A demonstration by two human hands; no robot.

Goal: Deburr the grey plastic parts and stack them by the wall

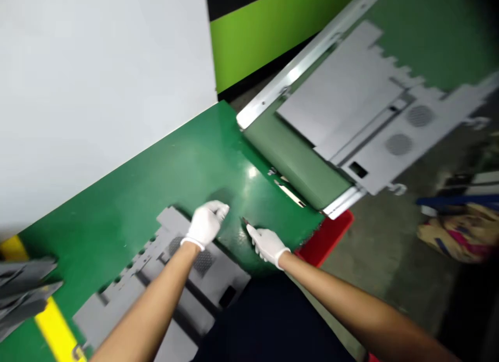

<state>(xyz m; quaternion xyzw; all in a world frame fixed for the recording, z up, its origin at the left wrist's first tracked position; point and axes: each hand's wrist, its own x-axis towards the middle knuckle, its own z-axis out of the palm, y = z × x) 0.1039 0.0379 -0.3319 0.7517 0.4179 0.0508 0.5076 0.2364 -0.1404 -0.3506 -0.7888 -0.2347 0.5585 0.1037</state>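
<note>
Both my hands wear white gloves over a glossy green table (163, 175). My left hand (206, 222) hovers with fingers curled loosely at the top edge of a flat grey metal panel (218, 279) that has round perforated grilles and a rectangular cutout. It holds nothing that I can see. My right hand (267, 243) lies low on the green surface just right of that panel, fingers stretched out and empty. A second grey metal panel (351, 97) of the same kind lies on a green conveyor belt (300, 162) beyond my hands.
A white wall panel (97, 70) runs along the table's far side. The conveyor has a silver side rail (296, 65). A red bin (325, 237) sits below the table edge. Grey parts (23, 289) and a yellow stripe (54, 325) are at left. Bags (460, 232) lie on the floor at right.
</note>
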